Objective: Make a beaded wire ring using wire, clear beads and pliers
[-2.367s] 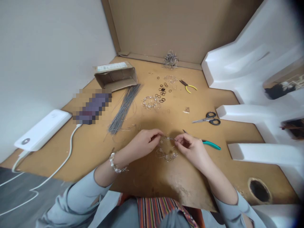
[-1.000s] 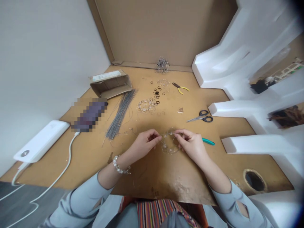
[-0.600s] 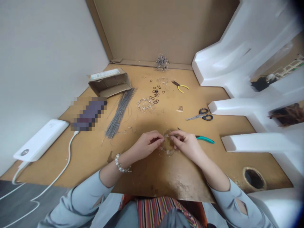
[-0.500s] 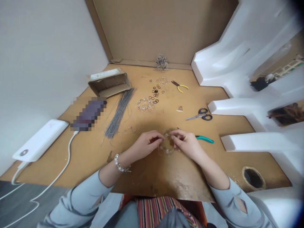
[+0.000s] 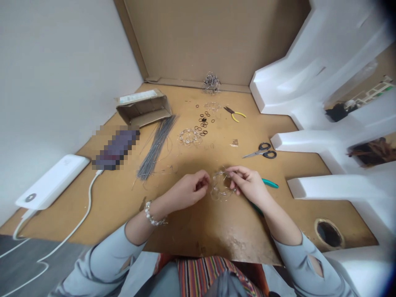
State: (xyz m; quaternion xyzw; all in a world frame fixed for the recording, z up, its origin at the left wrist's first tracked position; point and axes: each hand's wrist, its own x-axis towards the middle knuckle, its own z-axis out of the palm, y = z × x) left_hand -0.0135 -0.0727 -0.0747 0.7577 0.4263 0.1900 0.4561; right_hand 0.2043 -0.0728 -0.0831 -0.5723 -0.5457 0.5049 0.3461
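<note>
A thin wire ring with clear beads [image 5: 219, 193] hangs in the pinch of my right hand [image 5: 247, 181], whose thumb and forefinger close on its upper right side. Loose wire ends stick out around it. Just left of the ring, apart from it, is my left hand [image 5: 193, 187], its fingers curled and the thumb drawn in toward them; whatever they may hold is too small to make out. Teal-handled pliers [image 5: 270, 183] lie partly hidden beneath my right hand. A similar beaded wire ring [image 5: 189, 137] rests farther back on the table.
Left of centre lies a bundle of grey wires [image 5: 156, 150], by an open cardboard box [image 5: 144, 109]. Small dark rings [image 5: 203, 120], yellow-handled pliers [image 5: 234, 114] and black-handled scissors [image 5: 264, 151] lie beyond my hands. A white power bank [image 5: 52, 181] sits left; a round hole [image 5: 329, 233] is at right.
My left hand has come away from the beaded wire ring, slightly leftward. My right hand has moved a little right with the ring, and more of the teal pliers' lower handle shows.
</note>
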